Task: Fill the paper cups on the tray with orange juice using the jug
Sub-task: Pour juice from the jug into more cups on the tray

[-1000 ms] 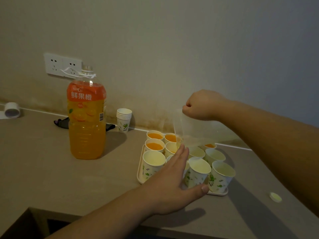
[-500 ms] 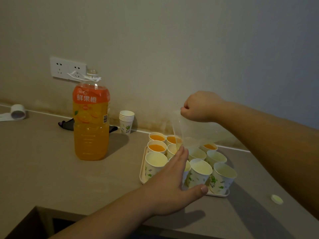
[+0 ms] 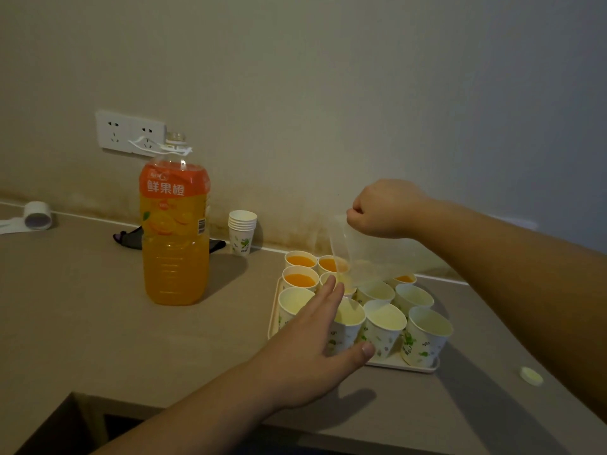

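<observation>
My right hand (image 3: 382, 208) grips the top of a clear plastic jug (image 3: 364, 254), tilted spout-down over the back of a cream tray (image 3: 423, 368). Hardly any juice shows inside the jug. Several paper cups with green leaf prints crowd the tray; the back ones (image 3: 300, 261) hold orange juice, the front ones (image 3: 384, 318) look empty. My left hand (image 3: 315, 339) reaches over the tray's left side with straight fingers, thumb spread beside a front cup, hiding part of the middle cups.
A large orange juice bottle (image 3: 175, 231) stands uncapped at the left. A stack of spare cups (image 3: 242, 229) sits by the wall, a dark object (image 3: 128, 239) behind the bottle, a tape roll (image 3: 37, 215) far left, a white cap (image 3: 531, 376) at right.
Both hands and the jug stay almost as they were; only the view has shifted slightly.
</observation>
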`<state>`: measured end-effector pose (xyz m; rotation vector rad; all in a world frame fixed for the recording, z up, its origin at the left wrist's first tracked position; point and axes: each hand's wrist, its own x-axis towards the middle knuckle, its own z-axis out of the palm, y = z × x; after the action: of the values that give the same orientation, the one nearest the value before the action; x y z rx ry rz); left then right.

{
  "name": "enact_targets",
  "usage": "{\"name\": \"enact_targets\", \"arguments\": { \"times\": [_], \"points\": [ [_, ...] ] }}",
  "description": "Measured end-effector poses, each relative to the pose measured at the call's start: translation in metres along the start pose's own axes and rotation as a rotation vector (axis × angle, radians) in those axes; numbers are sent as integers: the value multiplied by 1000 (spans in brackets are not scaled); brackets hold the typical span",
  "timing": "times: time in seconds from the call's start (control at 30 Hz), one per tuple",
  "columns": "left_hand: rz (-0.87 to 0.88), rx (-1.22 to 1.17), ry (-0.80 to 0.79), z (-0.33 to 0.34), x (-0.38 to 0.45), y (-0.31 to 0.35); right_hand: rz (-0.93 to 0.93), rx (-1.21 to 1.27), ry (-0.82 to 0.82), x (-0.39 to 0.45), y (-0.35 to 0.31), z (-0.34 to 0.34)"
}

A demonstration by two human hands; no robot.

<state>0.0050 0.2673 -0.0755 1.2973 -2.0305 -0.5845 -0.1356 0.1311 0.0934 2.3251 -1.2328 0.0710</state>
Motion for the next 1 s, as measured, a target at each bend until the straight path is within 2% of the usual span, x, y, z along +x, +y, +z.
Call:
{"name": "enact_targets", "arguments": {
  "times": [0.37,0.47,0.57,0.8,1.0],
  "points": [
    [-24,69,187,-4,12,-3,36,36,9,-6,8,7],
    [-32,100,232,-17,21,-1,109,71,57,-14,20,1],
    [-71,99,283,-35,32,9,247,160,176,-25,35,-7],
    [-179,-74,342,-78,55,41,530,732,546,-52,40,-34],
    [-214,-129,404,-113,22,45,623,1341,619,-47,-8,-35]
  ]
}}
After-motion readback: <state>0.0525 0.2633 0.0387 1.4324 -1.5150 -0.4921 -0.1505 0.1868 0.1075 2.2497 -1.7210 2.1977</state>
